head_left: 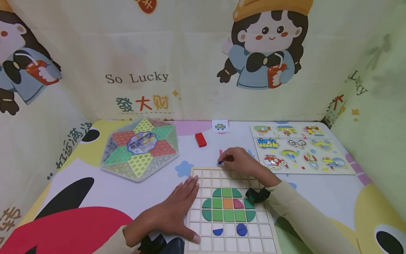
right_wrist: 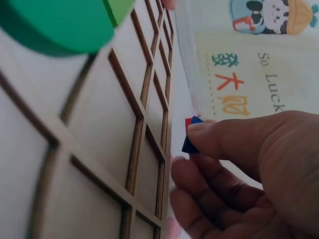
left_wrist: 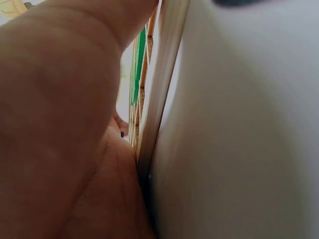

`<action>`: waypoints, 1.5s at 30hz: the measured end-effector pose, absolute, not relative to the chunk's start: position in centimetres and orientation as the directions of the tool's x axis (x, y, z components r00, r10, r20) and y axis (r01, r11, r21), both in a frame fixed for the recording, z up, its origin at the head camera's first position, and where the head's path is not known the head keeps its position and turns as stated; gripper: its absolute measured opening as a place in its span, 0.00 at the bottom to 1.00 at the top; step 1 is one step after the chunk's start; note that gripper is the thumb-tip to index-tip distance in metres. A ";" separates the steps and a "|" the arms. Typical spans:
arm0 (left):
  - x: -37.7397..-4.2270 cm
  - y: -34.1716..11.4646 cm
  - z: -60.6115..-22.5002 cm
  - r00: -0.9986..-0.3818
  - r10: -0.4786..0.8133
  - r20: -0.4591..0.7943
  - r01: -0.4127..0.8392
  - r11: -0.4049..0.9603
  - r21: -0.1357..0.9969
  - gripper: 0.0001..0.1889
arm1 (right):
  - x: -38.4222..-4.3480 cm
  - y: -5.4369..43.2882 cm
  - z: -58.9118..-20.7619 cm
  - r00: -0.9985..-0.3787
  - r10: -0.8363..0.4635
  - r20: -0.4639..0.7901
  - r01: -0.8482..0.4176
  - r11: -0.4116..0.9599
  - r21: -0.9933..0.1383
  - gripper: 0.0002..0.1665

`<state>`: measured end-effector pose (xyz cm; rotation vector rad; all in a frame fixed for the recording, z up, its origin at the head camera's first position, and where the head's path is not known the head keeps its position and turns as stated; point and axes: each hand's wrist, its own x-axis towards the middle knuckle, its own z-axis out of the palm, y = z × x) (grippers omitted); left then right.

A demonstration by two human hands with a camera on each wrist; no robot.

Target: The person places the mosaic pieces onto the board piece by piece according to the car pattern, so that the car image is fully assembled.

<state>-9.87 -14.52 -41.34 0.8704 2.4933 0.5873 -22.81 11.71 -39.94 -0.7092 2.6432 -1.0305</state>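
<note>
A wooden grid board (head_left: pixel 206 243) lies flat, with green, orange and pink tiles set in a car-like shape. Below that shape sit a blue half-circle tile (head_left: pixel 217 232) and a full blue circle (head_left: pixel 241 229) made of two pieces. My left hand (head_left: pixel 172 208) rests along the board's left edge, fingers straight and thumb spread over the lower corner. Just past the board's far edge, my right hand (head_left: pixel 238 161) pinches a small blue tile (right_wrist: pixel 191 142) between thumb and index finger; the other fingers are loosely curled.
A hexagonal game box (head_left: pixel 139 169) stands at the back left. Beyond the board are a red block (head_left: pixel 200 139) and a small pattern card (head_left: pixel 220 126). A vehicle picture board (head_left: pixel 304 169) lies at the back right, near the right forearm. A printed cloth backdrop (head_left: pixel 190 53) rises behind.
</note>
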 end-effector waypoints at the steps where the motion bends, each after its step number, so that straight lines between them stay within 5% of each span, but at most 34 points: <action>1: -9.8 -14.6 -41.3 -0.709 0.657 -0.255 0.474 0.713 0.517 0.67 | -22.6 11.8 -39.9 -0.852 -0.523 -0.019 -0.369 0.626 -0.687 0.07; 19: -9.7 -14.5 -41.3 -0.712 0.644 -0.280 0.462 0.730 0.505 0.68 | -17.9 11.8 -39.8 -0.716 -0.698 -0.017 -0.382 0.412 -0.828 0.12; 45: -9.7 -14.8 -41.2 -0.709 0.665 -0.234 0.492 0.704 0.511 0.67 | -13.5 11.3 -38.9 -0.501 -0.854 -0.139 -0.375 0.359 -0.855 0.09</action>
